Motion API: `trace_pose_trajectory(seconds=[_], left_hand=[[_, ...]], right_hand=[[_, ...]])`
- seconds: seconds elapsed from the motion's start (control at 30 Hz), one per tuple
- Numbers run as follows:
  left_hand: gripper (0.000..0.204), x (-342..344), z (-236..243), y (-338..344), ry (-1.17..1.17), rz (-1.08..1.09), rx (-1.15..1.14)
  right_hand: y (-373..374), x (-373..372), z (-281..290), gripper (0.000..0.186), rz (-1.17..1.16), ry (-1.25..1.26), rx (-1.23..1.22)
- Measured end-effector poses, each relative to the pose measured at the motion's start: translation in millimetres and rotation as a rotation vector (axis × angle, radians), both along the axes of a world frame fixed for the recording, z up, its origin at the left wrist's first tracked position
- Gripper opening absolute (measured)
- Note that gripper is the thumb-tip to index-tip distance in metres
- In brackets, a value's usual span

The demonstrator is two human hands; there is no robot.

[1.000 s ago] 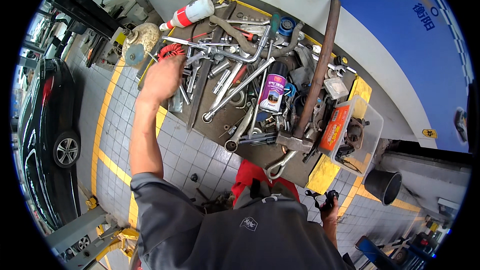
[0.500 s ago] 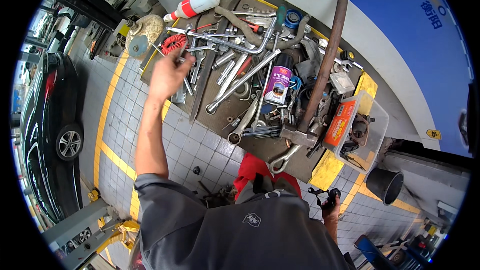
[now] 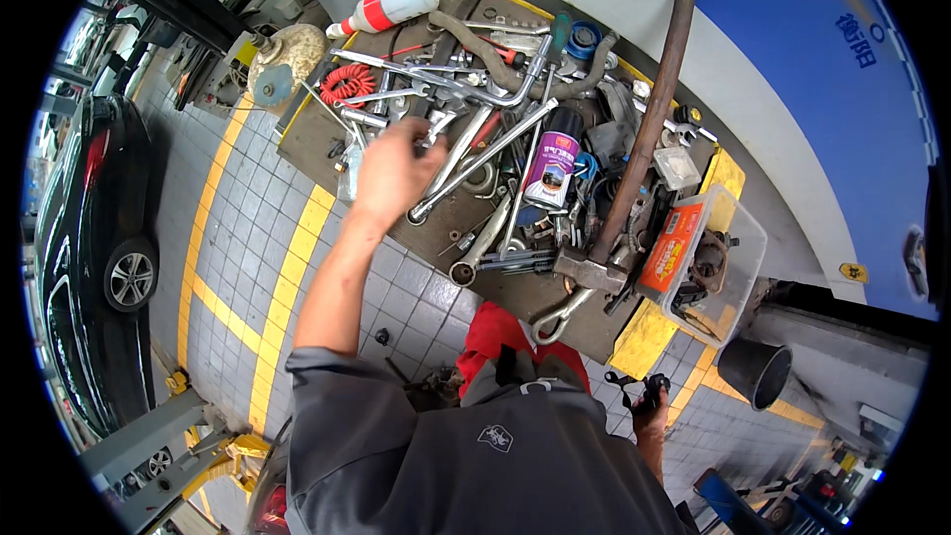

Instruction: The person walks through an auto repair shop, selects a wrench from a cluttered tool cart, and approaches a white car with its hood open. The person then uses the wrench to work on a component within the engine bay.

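Note:
My left hand (image 3: 401, 170) hovers over the near left part of a tool-covered workbench (image 3: 406, 230), thumb and fingers apart. Its fingertips are close to shiny sockets and wrenches, and whether they touch any is hard to make out. A long ratchet handle (image 3: 480, 163) runs just right of the hand. Beyond the fingers lie an open-end wrench (image 3: 391, 94) and a red coiled hose (image 3: 347, 84). Low on the right, my right hand (image 3: 651, 426) grips a small black device with a strap (image 3: 649, 394); its exact kind is unclear.
A purple spray can (image 3: 552, 160) stands among the tools, beside a long-handled sledgehammer (image 3: 644, 139). At the right end is a clear plastic box (image 3: 738, 238) of parts. A black bucket (image 3: 756, 374) sits below. A dark car (image 3: 94, 267) is at far left.
My left hand has moved right and slightly nearer, from beside the red coiled hose to near the long ratchet handle. My right hand still holds the black device.

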State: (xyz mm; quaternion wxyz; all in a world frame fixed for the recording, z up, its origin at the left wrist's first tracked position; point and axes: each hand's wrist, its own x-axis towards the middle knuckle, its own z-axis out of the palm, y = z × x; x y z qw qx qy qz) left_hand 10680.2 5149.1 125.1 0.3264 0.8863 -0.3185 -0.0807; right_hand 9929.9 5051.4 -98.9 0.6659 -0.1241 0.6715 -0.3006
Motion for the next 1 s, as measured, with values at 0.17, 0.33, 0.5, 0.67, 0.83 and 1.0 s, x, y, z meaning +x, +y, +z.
trace_pose_trajectory(seconds=[0.17,0.33,0.5,0.67,0.83,1.0], left_hand=[[0.038,38,1,74,0.635,0.347,-0.512],[0.04,45,11,104,0.955,0.353,-1.087],[0.04,55,-3,124,0.957,0.317,-1.223],[0.039,60,-4,125,0.898,0.321,-1.18],[0.032,67,-1,117,0.827,0.401,-1.128],[0.037,79,2,111,0.762,0.47,-0.99]], right_hand=[[8,-3,-1,0.039,0.009,0.001,0.029],[0,-6,-8,0.042,0.072,0.01,0.039],[-20,-1,-7,0.046,0.115,0.006,0.015],[-27,26,12,0.042,0.092,0.046,-0.025],[-22,27,16,0.041,0.088,0.044,-0.021],[-16,19,14,0.039,0.081,0.043,-0.006]])
